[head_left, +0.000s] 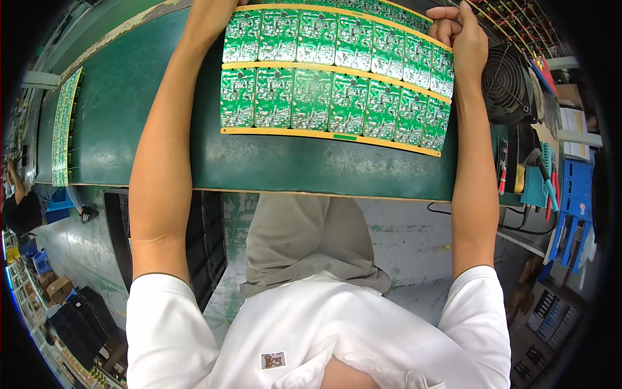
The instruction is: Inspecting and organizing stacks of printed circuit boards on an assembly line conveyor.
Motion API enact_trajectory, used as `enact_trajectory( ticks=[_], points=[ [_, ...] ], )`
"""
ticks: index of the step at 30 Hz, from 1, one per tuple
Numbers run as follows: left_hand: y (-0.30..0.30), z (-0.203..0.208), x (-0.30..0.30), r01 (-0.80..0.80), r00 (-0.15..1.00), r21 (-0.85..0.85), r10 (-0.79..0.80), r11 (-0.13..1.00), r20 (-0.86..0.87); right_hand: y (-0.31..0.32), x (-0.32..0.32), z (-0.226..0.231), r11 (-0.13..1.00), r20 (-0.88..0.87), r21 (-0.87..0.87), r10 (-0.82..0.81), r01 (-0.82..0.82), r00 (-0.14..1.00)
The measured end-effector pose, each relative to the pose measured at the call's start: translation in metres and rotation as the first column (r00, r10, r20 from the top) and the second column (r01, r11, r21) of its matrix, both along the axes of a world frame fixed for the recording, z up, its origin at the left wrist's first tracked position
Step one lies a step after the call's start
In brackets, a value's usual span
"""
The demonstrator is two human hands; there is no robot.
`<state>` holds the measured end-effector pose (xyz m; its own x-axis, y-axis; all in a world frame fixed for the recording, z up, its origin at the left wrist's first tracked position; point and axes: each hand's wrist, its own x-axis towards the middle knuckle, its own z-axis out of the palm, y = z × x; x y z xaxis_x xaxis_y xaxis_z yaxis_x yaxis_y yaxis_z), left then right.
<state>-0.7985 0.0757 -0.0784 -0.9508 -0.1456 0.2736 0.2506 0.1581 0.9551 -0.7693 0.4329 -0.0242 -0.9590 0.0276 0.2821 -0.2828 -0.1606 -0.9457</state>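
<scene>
A large green circuit board panel, made of two rows of small boards edged with yellow strips, lies flat on the dark green table at about twelve o'clock from the person's body. The right hand sits at the panel's upper right corner, around one o'clock, with its fingers curled in on the far edge and the thumb pointing up; the grip looks like a pinch on the panel's corner, though the contact itself is partly hidden. The left arm stretches to the panel's upper left corner at about eleven o'clock, but the left hand is cut off by the top of the view, so I cannot tell how its fingers stand.

At nine o'clock, a second strip of green boards lies along the table's left edge, well apart from the main panel. At three o'clock, just beyond the right forearm, stands a black fan. Below it, around four o'clock, are blue trays and red and teal handled hand tools
</scene>
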Motion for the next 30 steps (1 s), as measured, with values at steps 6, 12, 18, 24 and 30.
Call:
enact_trajectory(
  ticks=[6, 12, 18, 24, 30],
  points=[
    [0.024, 0.019, 0.009, 0.029, 0.996, -0.053, -0.025, 0.998, 0.081, 0.019, 0.003, -0.012, 0.979, -0.071, 0.201, -0.025, 0.039, 0.997],
    [0.045, 0.047, 0.036, -0.012, 0.995, -0.007, 0.012, 1.0, 0.096, 0.013, -0.006, -0.013, 0.971, -0.031, -0.185, 0.15, -0.153, 0.988],
    [0.04, 0.046, 0.037, -0.013, 0.997, -0.071, 0.018, 0.997, 0.076, 0.032, -0.048, -0.029, 0.768, -0.253, -0.138, 0.583, -0.625, 0.772],
    [0.045, 0.049, 0.038, -0.025, 0.997, -0.128, 0.033, 0.991, 0.065, 0.042, -0.048, -0.037, 0.665, -0.184, -0.232, 0.686, -0.71, 0.704],
    [0.046, 0.054, 0.04, -0.049, 0.988, -0.155, 0.071, 0.987, 0.137, 0.035, -0.023, -0.037, 0.848, 0.078, -0.399, 0.41, -0.348, 0.909]
  ],
)
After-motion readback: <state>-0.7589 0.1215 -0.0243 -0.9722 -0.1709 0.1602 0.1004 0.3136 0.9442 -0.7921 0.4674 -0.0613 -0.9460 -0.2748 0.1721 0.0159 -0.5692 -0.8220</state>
